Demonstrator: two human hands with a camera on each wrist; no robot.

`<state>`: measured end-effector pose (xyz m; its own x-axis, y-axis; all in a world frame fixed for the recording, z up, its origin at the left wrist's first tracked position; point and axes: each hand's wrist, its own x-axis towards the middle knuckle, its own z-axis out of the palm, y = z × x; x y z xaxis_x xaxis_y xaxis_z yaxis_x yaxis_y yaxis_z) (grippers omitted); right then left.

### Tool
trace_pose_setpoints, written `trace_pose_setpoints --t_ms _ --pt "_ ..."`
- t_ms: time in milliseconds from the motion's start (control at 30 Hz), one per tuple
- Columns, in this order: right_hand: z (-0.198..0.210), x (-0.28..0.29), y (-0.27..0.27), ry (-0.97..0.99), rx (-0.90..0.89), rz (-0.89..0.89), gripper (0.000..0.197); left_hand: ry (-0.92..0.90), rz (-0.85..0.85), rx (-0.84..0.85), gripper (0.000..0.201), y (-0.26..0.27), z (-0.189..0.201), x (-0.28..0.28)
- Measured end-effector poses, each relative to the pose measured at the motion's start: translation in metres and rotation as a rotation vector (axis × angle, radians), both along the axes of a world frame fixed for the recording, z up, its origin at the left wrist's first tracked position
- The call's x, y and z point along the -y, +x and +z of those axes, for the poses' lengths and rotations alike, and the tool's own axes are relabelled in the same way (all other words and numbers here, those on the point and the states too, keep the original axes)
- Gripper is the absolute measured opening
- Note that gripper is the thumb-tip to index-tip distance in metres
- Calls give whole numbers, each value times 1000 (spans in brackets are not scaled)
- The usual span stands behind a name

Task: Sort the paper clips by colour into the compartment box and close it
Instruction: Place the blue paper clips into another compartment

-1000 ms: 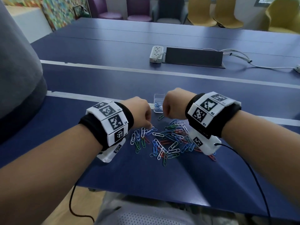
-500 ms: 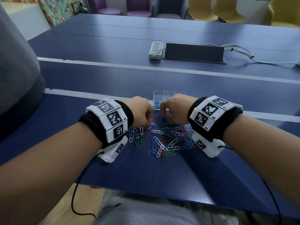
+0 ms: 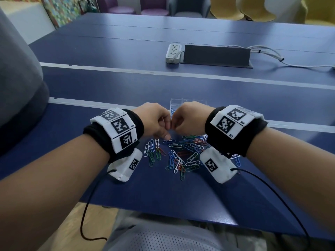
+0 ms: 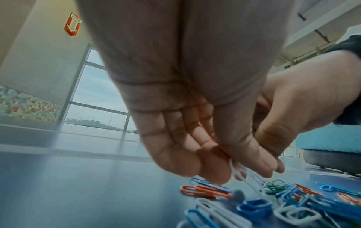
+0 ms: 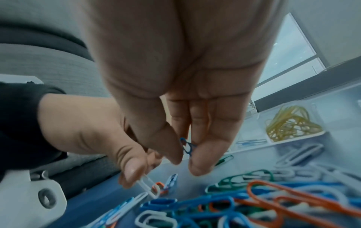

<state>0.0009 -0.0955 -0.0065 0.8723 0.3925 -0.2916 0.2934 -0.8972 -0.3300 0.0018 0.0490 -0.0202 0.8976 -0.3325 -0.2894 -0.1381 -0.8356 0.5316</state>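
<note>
A loose pile of paper clips (image 3: pixel 183 154) in blue, white, green and red lies on the blue table (image 3: pixel 126 84). Behind it stands the clear compartment box (image 3: pixel 175 104), open and mostly hidden by my hands. Yellow clips (image 5: pixel 289 123) fill one compartment and blue clips (image 5: pixel 252 141) lie in the one beside it. My left hand (image 3: pixel 165 136) pinches a white paper clip (image 4: pixel 237 171) just above the pile. My right hand (image 3: pixel 174 126) pinches a blue paper clip (image 5: pixel 186 147) between thumb and fingers. The two hands are nearly touching.
A white power strip (image 3: pixel 173 52) and a black cable flap (image 3: pixel 216 55) with white cables (image 3: pixel 272 55) lie further back on the table. A grey padded shape (image 3: pixel 16 78) stands at the left. Chairs (image 3: pixel 224 8) line the far side. The table's front edge (image 3: pixel 163 216) runs close to my lap.
My right hand came back from the box to the pile and now holds a blue clip. My left hand lifted a white clip. The hands have drawn together.
</note>
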Motion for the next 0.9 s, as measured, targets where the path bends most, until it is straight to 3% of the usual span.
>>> trace_pose_setpoints --t_ms 200,400,633,900 --pt "-3 -4 2 15 -58 4 18 -55 51 7 25 1 1 -4" --pt "-7 -16 0 -81 41 56 22 155 18 64 11 -1 5 -9" --pt "-10 -28 -4 -138 125 134 25 289 23 136 11 -4 5 -25" --pt "-8 -30 -2 -184 109 87 26 370 -229 90 21 -13 5 -21"
